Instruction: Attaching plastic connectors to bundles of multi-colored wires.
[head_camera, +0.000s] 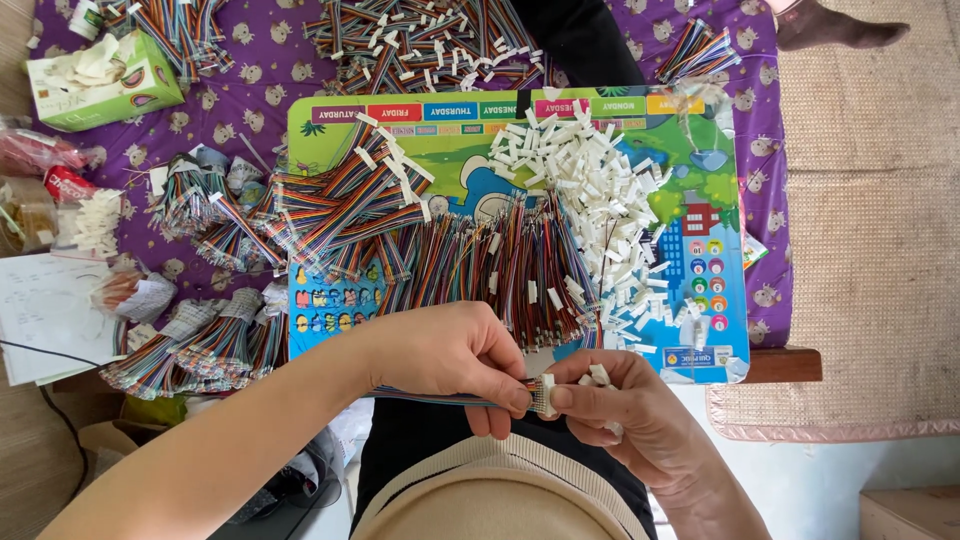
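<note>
My left hand (450, 355) pinches a flat multicoloured ribbon cable (430, 398) near its end, low in the head view. My right hand (625, 405) holds a small white plastic connector (546, 395) against that cable's tip, with a few more white connectors tucked in its palm. Both hands meet just below the front edge of a colourful picture board (715, 330). On the board lie a heap of loose ribbon cables (480, 270) and a pile of white connectors (600, 200).
Bundles of finished cables (210, 340) lie left of the board on a purple patterned cloth (255, 80). More cables (420, 45) are heaped at the back. A green tissue box (100, 80) sits top left. A person's socked foot (835, 25) shows top right.
</note>
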